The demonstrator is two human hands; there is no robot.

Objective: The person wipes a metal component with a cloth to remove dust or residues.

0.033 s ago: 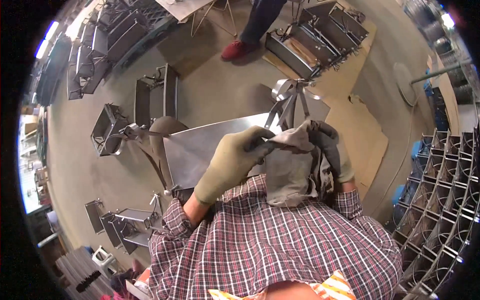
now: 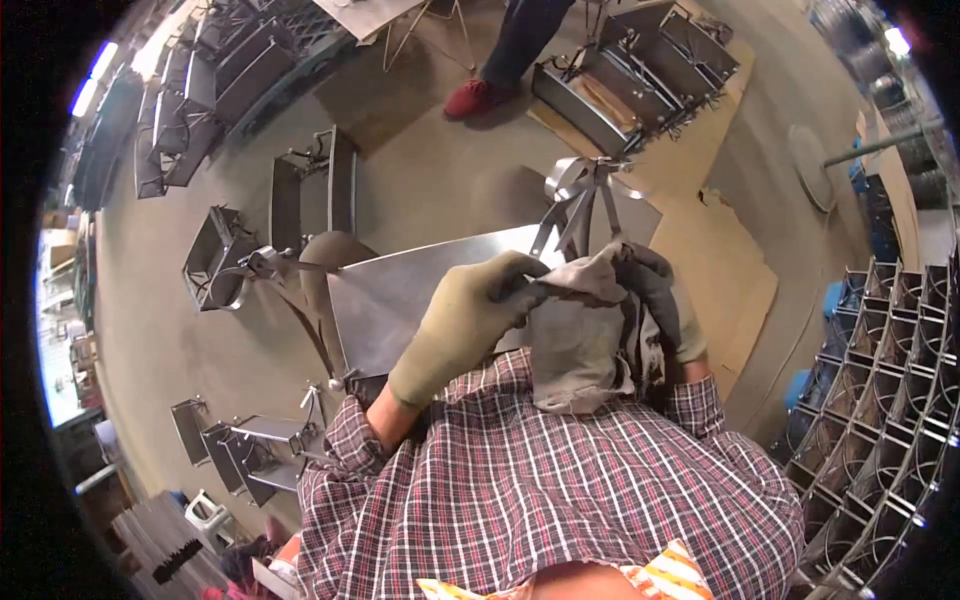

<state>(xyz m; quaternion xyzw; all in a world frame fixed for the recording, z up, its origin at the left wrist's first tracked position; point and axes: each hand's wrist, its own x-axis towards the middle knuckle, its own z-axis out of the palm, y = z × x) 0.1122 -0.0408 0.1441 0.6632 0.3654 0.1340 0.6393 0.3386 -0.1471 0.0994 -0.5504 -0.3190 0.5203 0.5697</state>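
A grey, frayed cloth rag point(image 2: 578, 345) hangs between my gloved hands, its lower end against the front of my plaid shirt. My left hand point(image 2: 480, 310), in a light glove with dark fingertips, pinches the rag's upper left edge. At the upper right edge, my right hand point(image 2: 655, 290) grips it with bent fingers. Beneath my hands lies a metal piece with a flat, shiny panel point(image 2: 400, 300) across my lap. Curled metal strips point(image 2: 575, 185) rise at its far right end, and a similar scrolled strip point(image 2: 262, 272) stands at its left end.
Metal box-shaped frames point(image 2: 315, 190) stand on the floor to the left. More frames point(image 2: 635, 80) sit on cardboard point(image 2: 715, 270) ahead and right. A tall stack of metal racks point(image 2: 880, 390) rises at my right. Another person's red shoe point(image 2: 482, 98) is ahead, near a table point(image 2: 370, 15).
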